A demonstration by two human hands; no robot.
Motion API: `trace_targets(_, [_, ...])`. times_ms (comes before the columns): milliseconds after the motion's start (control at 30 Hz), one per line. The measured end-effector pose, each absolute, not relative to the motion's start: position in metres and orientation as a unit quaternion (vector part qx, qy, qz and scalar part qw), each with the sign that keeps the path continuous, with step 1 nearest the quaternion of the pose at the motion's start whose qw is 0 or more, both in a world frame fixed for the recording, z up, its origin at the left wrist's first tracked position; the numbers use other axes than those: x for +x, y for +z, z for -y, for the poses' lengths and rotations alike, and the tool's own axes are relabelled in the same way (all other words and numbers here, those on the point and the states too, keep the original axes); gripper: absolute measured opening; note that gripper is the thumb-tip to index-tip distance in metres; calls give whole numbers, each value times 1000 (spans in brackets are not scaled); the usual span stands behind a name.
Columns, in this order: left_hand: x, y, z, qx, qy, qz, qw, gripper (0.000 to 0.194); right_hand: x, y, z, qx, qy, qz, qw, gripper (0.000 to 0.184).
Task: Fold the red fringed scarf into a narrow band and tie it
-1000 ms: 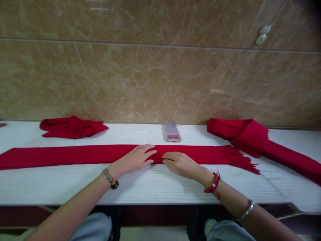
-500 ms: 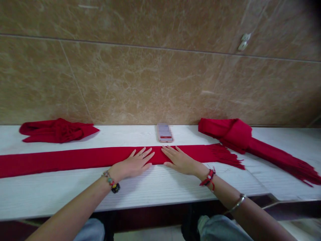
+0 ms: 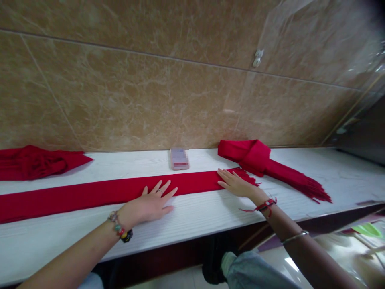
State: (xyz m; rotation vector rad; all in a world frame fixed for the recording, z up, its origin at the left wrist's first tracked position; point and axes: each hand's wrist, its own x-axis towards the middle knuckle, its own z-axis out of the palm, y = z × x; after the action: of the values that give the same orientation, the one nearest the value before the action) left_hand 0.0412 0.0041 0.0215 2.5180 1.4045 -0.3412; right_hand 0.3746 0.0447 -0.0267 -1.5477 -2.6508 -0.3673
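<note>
A long red scarf (image 3: 90, 194) lies flat in a narrow strip along the white table, with its fringed end at the right and its left end out of view. My left hand (image 3: 150, 202) rests on the scarf's middle, fingers spread and the thumb side over its near edge. Close to the fringe, my right hand (image 3: 236, 184) lies flat on the scarf with fingers stretched out. Neither hand grips the cloth.
A phone (image 3: 179, 159) lies behind the scarf near the tiled wall (image 3: 150, 100). At the back right is a folded red scarf (image 3: 255, 154) with fringe. A bunched red cloth (image 3: 36, 162) sits at the back left. The white table (image 3: 204, 210) ends close to my legs.
My right hand has slid right along the scarf to near the fringe, opening from bent fingers to flat. My left hand's fingers have spread. The view has turned right.
</note>
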Motion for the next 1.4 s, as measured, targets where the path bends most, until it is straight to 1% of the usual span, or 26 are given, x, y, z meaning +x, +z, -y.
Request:
trace_targets(100, [52, 21, -3, 877, -112, -450, 124, 60, 370, -17, -47, -508, -119, 851, 53, 48])
trace_targets(200, [57, 24, -4, 880, -118, -439, 134, 61, 352, -2, -49, -484, -74, 869, 69, 56])
trace_targets(300, [51, 27, -9, 878, -113, -440, 149, 59, 333, 13, -47, -470, 12, 882, 30, 59])
trace_targets(367, [40, 28, -16, 868, -108, -464, 138, 57, 325, 19, -45, -475, 54, 878, 4, 59])
trace_targets(433, [23, 28, -25, 849, -108, -506, 110, 57, 321, 21, -47, -474, 66, 878, 0, 57])
trace_targets(500, [2, 28, -35, 825, -107, -549, 84, 58, 319, 20, -53, -466, 56, 883, 17, 56])
trace_targets(633, [-43, 29, -45, 789, -118, -597, 83, 59, 318, 11, -78, -469, 15, 882, 46, 46])
trace_targets(800, [-86, 29, -48, 790, -95, -602, 60, 56, 316, 6, -103, -467, 11, 884, 12, 33])
trace_targets(1000, [-123, 25, -60, 793, -38, -607, 26, 45, 309, 15, -103, -502, 49, 863, -28, 29])
trace_targets(1267, [-168, 19, -78, 817, 5, -571, 82, 47, 311, 24, -105, -544, 78, 832, -76, 31])
trace_targets(1400, [-182, 30, -84, 816, -39, -560, 134, 41, 310, 27, -117, -545, 100, 826, -104, 28])
